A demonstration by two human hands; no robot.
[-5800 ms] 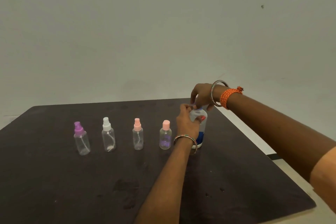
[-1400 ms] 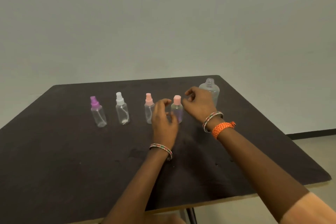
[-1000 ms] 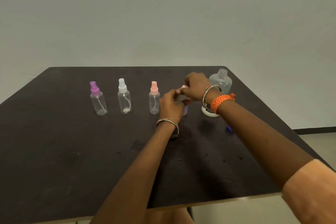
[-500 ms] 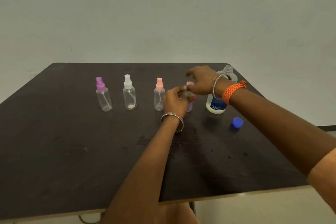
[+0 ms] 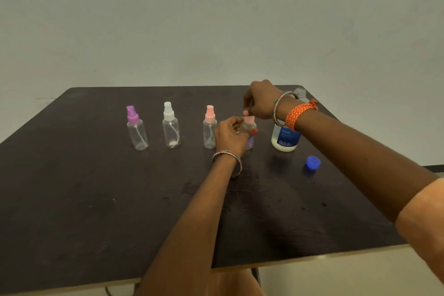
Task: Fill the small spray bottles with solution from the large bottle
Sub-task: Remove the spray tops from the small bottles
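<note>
Between my hands the spray bottle [image 5: 249, 136] is standing upright; left hand [image 5: 230, 133] is gripping its body, right hand [image 5: 260, 101] is pinching its cap [image 5: 249, 119] from above.

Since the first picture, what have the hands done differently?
Both hands left the large bottle, now uncapped, its blue cap on the table. The left hand grips the rightmost spray bottle; the right hand pinches its top. Other three untouched.

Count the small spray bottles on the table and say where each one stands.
4, in a row: purple-topped bottle at far left, white-topped bottle, pink-topped bottle, and the held bottle between both hands, beside the large bottle. None seem hidden.
</note>
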